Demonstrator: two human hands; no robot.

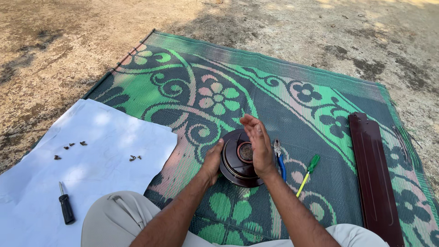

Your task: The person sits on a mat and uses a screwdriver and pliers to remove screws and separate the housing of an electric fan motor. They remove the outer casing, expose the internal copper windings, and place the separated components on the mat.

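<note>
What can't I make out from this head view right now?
- Round dark motor housing: its right side is hidden behind the right hand, its left edge behind the left hand.
- Small screws on the white sheet: too small to tell their type.
- Brown fan blade: its lower end is cut off by the frame edge.
- Pliers: partly hidden behind the right hand.

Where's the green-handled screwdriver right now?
The green-handled screwdriver lies on the green patterned mat to the right of the right hand, between the blue-handled pliers and the long dark brown fan blade.

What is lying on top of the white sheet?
On the white sheet lie a black screwdriver and small dark screws. The knee covers its near edge.
</note>
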